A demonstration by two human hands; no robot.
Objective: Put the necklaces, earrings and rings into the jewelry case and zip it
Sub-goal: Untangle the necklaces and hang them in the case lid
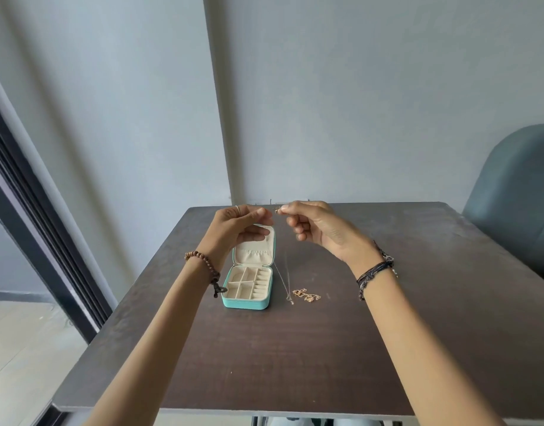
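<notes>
A turquoise jewelry case [247, 289] lies open on the dark wooden table [295, 348], its cream lid propped up behind the divided tray, and it serves as the anchor for everything else here. Above and just behind the lid, the left hand [236, 226] and the right hand [313, 226] are raised close together, each pinching one end of a thin silver necklace [287, 281] between thumb and fingertips. The chain drops in a long narrow loop just right of the case, its lowest point with a tiny pendant reaching the tabletop near the case's front right corner; whether the pendant actually rests on the wood or hangs a hair above it is hard to judge, the chain being so fine. A little further right of the case lies a small tangled heap of gold jewelry [306, 295], close beside the hanging loop but apart from it. The left hand partly covers the top of the lid. A beaded bracelet [203, 265] sits on the left wrist, just left of the case, and dark cord bracelets [375, 270] circle the right wrist. Far right of the case, beyond the table edge, stands a grey-blue chair [516, 195]; behind the case rises a pale wall [356, 87].
</notes>
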